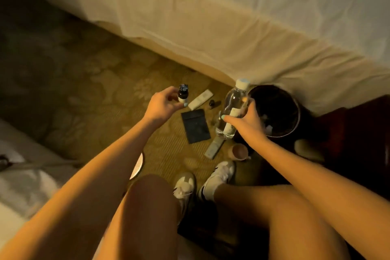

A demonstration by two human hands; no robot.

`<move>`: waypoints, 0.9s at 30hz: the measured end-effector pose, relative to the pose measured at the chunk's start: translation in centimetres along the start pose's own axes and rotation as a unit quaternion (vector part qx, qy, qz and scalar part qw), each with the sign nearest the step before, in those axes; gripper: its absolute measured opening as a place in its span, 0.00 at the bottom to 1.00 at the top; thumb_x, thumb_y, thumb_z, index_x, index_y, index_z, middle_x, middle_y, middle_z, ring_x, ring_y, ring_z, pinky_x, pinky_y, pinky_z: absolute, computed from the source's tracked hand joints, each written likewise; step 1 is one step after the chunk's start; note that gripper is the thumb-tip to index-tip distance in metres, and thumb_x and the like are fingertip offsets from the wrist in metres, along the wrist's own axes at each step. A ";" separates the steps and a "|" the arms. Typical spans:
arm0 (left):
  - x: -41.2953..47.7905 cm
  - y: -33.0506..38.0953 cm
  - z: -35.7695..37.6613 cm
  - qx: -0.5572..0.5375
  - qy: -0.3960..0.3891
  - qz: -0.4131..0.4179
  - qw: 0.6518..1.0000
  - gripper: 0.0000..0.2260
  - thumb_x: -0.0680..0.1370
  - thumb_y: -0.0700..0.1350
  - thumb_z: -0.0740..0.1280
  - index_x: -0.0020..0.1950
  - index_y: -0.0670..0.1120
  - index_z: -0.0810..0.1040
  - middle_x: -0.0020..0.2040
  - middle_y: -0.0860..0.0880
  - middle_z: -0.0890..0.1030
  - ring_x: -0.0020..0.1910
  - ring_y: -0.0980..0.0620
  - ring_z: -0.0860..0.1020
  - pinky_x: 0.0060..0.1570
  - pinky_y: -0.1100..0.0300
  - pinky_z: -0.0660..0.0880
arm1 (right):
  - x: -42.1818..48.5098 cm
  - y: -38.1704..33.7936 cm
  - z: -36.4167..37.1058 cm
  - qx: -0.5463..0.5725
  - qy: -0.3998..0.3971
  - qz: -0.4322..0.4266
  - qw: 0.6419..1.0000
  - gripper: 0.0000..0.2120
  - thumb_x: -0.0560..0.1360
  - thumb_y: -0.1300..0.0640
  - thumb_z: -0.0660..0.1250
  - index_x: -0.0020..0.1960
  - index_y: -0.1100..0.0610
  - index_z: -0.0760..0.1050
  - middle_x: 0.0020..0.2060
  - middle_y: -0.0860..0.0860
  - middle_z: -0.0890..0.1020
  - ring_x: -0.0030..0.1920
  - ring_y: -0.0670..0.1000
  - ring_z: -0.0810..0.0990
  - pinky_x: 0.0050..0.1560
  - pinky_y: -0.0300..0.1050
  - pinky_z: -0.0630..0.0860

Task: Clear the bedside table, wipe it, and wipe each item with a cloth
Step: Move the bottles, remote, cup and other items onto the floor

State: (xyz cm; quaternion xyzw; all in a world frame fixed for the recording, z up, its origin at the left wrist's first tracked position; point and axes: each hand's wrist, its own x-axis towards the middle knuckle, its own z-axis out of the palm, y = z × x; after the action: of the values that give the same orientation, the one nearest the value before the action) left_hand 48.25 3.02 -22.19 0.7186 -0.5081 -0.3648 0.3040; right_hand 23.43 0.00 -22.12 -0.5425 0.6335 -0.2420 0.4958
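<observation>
Left grip pinches vial — right grip (outstretched), bottle.

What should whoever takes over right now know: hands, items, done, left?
Left hand: pinches a small dark bottle with a white label, above the floor.
Right hand: grips a clear plastic water bottle with a white cap, beside the dark round bin.
On the patterned carpet: white remote, dark flat rectangular pouch, second pale remote, pinkish cup.
Done: apparently most clearing.
Left: set both bottles down, wipe table and every item. No cloth in view.
</observation>
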 end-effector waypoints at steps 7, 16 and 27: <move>2.2 -11.6 5.3 -0.005 -0.006 -0.080 0.997 0.18 0.71 0.46 0.76 0.60 0.47 0.79 0.52 0.46 0.82 0.52 0.48 0.79 0.54 0.49 0.76 | 4.6 9.8 8.7 0.005 0.008 0.054 0.998 0.39 0.65 0.59 0.77 0.70 0.52 0.62 0.64 0.51 0.75 0.64 0.54 0.74 0.63 0.55 0.74; 6.7 -22.7 12.5 -0.010 -0.034 -0.168 0.985 0.19 0.73 0.44 0.74 0.62 0.46 0.77 0.37 0.52 0.74 0.36 0.56 0.72 0.40 0.61 0.72 | 7.7 19.5 17.0 -0.015 0.022 0.114 0.993 0.38 0.64 0.57 0.78 0.69 0.54 0.63 0.63 0.52 0.75 0.64 0.53 0.74 0.64 0.49 0.71; 7.6 -30.8 18.4 -0.035 -0.038 -0.171 0.984 0.15 0.72 0.43 0.75 0.56 0.47 0.77 0.37 0.55 0.74 0.36 0.59 0.72 0.38 0.64 0.71 | 7.9 24.4 21.3 0.004 0.094 0.103 0.990 0.34 0.63 0.57 0.79 0.65 0.56 0.67 0.56 0.45 0.75 0.57 0.43 0.73 0.54 0.26 0.65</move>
State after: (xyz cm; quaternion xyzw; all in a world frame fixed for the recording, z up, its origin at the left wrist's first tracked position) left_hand 50.26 3.74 -58.83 0.7697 -0.3756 -0.4557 0.2426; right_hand 32.13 4.81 -53.89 -0.4468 0.7290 -0.2419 0.4587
